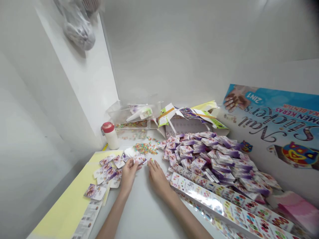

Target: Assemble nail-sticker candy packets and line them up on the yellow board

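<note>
My left hand (128, 176) sits at the middle of a white table (142, 212), its fingertips on a small printed card (139, 159). My right hand (157, 177) lies close beside it, fingers spread, touching nothing I can make out. Just beyond both hands is a small pile of multicoloured loose pieces (146, 148). To the right rises a large heap of purple-edged printed packets (206, 156). Several loose cards (107, 169) lie left of my left hand, on and beside a pale yellow sheet (72, 199).
Long printed strips of nail stickers (224, 202) lie at the front right. A pink box (297, 210) stands beyond them. At the back are a clear plastic tub (132, 121), a red-capped white bottle (110, 135), and torn packaging (189, 114). A nail sticker poster (271, 122) lines the right wall.
</note>
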Action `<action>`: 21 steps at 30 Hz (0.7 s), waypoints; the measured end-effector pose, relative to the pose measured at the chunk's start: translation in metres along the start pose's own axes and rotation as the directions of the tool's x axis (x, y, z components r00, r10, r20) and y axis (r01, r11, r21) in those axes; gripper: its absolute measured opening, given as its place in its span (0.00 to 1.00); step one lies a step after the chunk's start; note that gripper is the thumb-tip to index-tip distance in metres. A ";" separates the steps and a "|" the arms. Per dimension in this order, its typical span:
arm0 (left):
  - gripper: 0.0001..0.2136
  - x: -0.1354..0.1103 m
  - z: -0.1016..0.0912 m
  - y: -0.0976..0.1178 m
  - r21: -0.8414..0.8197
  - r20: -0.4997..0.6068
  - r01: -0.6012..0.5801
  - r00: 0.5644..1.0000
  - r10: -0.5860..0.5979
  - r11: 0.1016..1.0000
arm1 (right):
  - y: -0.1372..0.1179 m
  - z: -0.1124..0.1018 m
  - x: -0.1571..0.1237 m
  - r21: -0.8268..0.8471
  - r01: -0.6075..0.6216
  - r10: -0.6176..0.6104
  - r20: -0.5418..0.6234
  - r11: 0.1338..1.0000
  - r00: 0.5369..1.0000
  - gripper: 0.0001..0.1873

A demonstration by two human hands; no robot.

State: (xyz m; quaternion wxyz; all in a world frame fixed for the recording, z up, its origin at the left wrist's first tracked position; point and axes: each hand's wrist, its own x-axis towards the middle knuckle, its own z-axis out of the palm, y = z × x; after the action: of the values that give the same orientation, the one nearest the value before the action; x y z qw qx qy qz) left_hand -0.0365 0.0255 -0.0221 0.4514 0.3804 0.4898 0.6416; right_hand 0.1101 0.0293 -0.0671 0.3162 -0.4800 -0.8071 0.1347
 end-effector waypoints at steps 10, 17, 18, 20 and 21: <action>0.25 -0.002 -0.003 -0.005 0.242 0.086 -0.058 0.996 0.038 0.969 | -0.008 -0.010 0.002 -0.147 -0.062 0.057 -0.036 0.987 0.998 0.09; 0.26 -0.006 0.001 -0.006 0.223 0.127 -0.037 0.992 0.009 0.974 | -0.009 -0.016 0.001 0.323 -0.117 0.195 -0.223 0.939 0.955 0.11; 0.26 -0.006 0.002 -0.007 0.227 0.119 -0.031 0.993 0.004 0.973 | -0.009 -0.019 0.001 0.406 -0.115 0.230 -0.248 0.907 0.941 0.10; 0.25 -0.006 0.002 -0.007 0.236 0.104 -0.019 0.995 -0.006 0.972 | -0.010 -0.027 0.003 0.548 -0.113 0.298 -0.260 0.829 0.918 0.10; 0.24 -0.005 0.002 -0.007 0.230 0.109 -0.014 0.994 -0.012 0.973 | -0.011 -0.030 0.004 0.604 -0.113 0.319 -0.246 0.789 0.915 0.11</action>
State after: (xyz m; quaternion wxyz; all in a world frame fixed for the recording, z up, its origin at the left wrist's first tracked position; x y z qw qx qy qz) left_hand -0.0314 0.0217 -0.0283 0.4301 0.4651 0.5352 0.5588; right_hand 0.1203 0.0244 -0.0372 0.5614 -0.4671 -0.6005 0.3255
